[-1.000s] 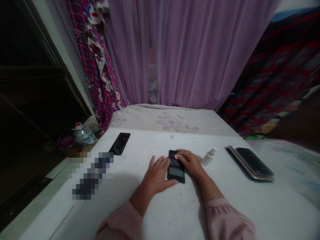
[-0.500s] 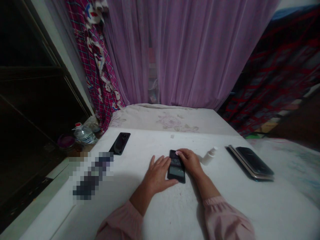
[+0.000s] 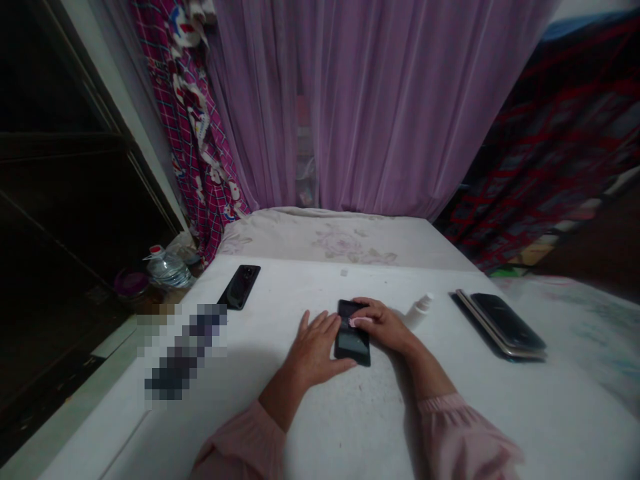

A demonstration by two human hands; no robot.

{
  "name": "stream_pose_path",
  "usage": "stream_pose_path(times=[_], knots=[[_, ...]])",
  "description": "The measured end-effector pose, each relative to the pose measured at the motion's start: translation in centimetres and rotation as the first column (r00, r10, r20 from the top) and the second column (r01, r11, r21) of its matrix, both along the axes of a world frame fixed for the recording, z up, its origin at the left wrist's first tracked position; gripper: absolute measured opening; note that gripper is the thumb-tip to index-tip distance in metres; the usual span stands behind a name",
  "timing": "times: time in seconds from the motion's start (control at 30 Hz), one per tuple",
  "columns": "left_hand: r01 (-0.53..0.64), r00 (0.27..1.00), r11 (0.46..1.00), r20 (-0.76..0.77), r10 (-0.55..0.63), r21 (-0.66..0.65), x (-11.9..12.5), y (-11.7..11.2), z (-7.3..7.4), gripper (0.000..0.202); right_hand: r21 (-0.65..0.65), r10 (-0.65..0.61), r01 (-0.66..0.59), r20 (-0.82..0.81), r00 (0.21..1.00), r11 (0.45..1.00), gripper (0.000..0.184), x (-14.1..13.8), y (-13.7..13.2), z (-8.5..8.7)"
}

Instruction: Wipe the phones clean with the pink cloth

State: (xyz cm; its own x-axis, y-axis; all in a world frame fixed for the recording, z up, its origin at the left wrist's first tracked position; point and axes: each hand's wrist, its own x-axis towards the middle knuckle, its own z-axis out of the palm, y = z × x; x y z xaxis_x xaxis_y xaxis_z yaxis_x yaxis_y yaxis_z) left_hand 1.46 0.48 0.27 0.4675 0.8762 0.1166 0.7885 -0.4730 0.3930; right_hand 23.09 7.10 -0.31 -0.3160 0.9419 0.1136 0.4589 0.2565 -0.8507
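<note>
Centrally, one slim black rectangular smartphone (image 3: 353,341) lies flat on the white table (image 3: 320,420). At its 9 o'clock, left hand (image 3: 314,350): fingers released, spread flat, thumb touching the phone's near corner. At 3 o'clock, right hand (image 3: 387,327): fingers pinching a small pink cloth pad (image 3: 356,322) against the screen. At 2 o'clock, small white plastic bottle (image 3: 419,310).

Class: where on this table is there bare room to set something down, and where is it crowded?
Bare: table between the sleeves, and between far-left phone and left hand. Crowded: right hand with pink pad on middle phone, bottle, phone stack.
</note>
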Motion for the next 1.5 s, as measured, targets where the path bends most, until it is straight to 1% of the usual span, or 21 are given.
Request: stream_pose_path(times=[0.1,0.17,0.3,0.47,0.63,0.7,0.8,0.87,1.0,1.1,1.2,1.3,1.37,1.4,1.5], knots=[[-0.003,1.000,1.000,-0.005,0.003,0.002,0.0,0.0,0.0,0.083,-0.009,0.042,-0.042,-0.002,0.999,0.999,0.014,0.1,-0.1,0.2],[-0.005,1.000,1.000,-0.005,0.005,-0.002,0.0,0.0,0.1,0.082,0.014,0.033,-0.033,-0.009,0.999,0.999,0.016,0.0,-0.1,0.0],[-0.002,1.000,1.000,-0.002,0.002,-0.016,0.0,0.0,0.3,0.082,0.105,-0.067,0.064,0.021,0.998,0.992,0.020,-0.7,0.3,-0.6],[-0.007,1.000,1.000,-0.003,0.007,-0.009,0.1,-0.1,0.4,0.081,0.195,-0.182,0.168,0.054,0.982,0.966,0.021,-1.6,0.4,-0.8],[-0.001,1.000,1.000,0.000,0.001,-0.007,0.0,0.0,0.1,0.082,0.212,-0.329,0.304,0.089,0.940,0.929,0.027,-2.2,0.5,-1.1],[0.001,1.000,1.000,0.001,-0.001,-0.003,0.0,0.1,-0.1,0.083,0.226,-0.351,0.323,0.095,0.932,0.919,0.027,-2.3,0.5,-1.2],[0.003,1.000,1.000,0.000,-0.003,0.010,-0.1,0.1,-0.2,0.083,0.222,-0.326,0.300,0.090,0.941,0.928,0.027,-2.2,0.6,-1.1],[0.001,1.000,1.000,-0.002,-0.001,0.013,0.0,0.1,-0.1,0.083,0.202,-0.286,0.266,0.080,0.955,0.943,0.025,-1.9,0.5,-0.9],[-0.003,1.000,1.000,-0.004,0.003,0.000,0.0,0.0,0.1,0.083,0.154,-0.170,0.162,0.040,0.985,0.975,0.020,-1.2,0.5,-0.7],[-0.004,1.000,1.000,0.001,0.004,-0.001,0.0,-0.1,0.1,0.082,0.090,-0.080,0.079,0.016,0.997,0.993,0.018,-0.6,0.3,-0.6],[-0.005,1.000,1.000,0.008,0.005,-0.002,0.0,0.0,0.1,0.081,0.028,0.009,-0.009,-0.006,1.000,1.000,0.017,0.0,0.0,-0.2],[-0.003,1.000,1.000,0.008,0.003,-0.003,0.0,0.0,0.0,0.082,0.018,0.084,-0.084,0.003,0.996,0.996,0.017,0.3,-0.3,0.2],[-0.001,1.000,1.000,0.006,0.001,-0.002,0.0,0.0,0.0,0.082,0.019,0.095,-0.095,0.018,0.995,0.995,0.017,0.2,-0.4,0.3],[0.000,1.000,1.000,0.006,0.000,-0.001,0.0,0.0,0.0,0.082,0.023,0.077,-0.078,0.021,0.997,0.997,0.018,0.0,-0.4,0.2],[-0.001,1.000,1.000,0.009,0.001,0.003,0.0,0.0,0.0,0.081,0.080,-0.038,0.034,0.040,0.998,0.996,0.018,-0.8,-0.2,-0.2]])
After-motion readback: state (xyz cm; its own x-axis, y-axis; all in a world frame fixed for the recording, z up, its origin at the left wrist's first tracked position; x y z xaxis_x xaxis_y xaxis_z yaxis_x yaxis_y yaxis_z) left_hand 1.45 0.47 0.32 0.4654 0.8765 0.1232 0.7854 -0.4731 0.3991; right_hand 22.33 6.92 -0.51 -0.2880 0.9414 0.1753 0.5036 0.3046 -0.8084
